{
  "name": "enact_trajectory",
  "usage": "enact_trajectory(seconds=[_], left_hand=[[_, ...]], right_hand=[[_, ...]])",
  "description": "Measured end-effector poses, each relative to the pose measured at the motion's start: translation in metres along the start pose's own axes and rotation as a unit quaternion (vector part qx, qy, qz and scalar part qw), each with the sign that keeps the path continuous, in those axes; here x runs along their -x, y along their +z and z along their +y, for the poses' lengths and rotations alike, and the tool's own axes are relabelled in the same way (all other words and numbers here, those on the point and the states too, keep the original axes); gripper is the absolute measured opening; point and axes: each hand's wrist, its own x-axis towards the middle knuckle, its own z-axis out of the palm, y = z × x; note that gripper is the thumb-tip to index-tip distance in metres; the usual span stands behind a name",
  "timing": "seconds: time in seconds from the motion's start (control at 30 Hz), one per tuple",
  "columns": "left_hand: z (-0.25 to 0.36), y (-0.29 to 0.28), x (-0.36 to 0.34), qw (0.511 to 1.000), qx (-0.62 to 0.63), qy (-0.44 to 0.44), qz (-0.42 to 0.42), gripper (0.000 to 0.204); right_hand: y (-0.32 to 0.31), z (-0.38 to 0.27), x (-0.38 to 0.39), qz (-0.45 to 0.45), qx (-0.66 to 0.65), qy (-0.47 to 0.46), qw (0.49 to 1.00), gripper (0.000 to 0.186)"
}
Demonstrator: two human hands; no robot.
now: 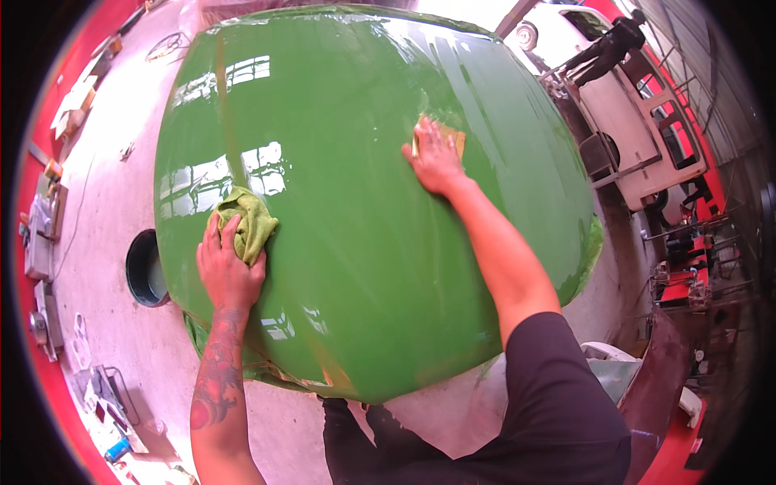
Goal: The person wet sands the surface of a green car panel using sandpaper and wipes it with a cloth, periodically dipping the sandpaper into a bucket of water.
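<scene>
A glossy, wet green car panel [347, 267] fills the centre, streaked and reflecting windows. My left hand [226, 267], at its left side, is closed on a crumpled yellow-green cloth [246, 214] resting on the paint. Farther up and to the right, my right hand [435, 158] presses a thin yellowish pad or sheet [454, 139] flat on the panel, fingers over it; the sheet is partly hidden by them.
A dark bucket [145, 271] stands on the floor left of the panel. Boxes and tools [74, 109] line the red-edged left wall. At right are a white vehicle [546, 36], a metal frame with light panels [638, 153], and assorted equipment [691, 283].
</scene>
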Motion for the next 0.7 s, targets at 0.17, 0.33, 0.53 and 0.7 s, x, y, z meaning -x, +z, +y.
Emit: enact_trajectory(seconds=[0.17,0.33,0.53,0.7], left_hand=[[-0.010,-0.011,0.004,1.000,-0.020,-0.011,-0.005,0.065],[-0.004,-0.007,0.004,0.999,-0.018,-0.025,-0.018,0.066],[0.000,-0.006,0.002,1.000,-0.004,-0.013,-0.006,0.065],[0.005,-0.003,-0.001,1.000,0.003,-0.020,-0.001,0.064]], right_hand=[[-0.023,-0.050,0.195,-0.059,-0.035,-0.152,0.986,0.074],[-0.038,-0.044,0.290,-0.183,-0.028,-0.204,0.961,0.075],[-0.021,-0.026,0.063,-0.044,-0.024,-0.147,0.988,0.060],[-0.007,-0.038,-0.019,0.007,-0.005,-0.076,0.997,0.060]])
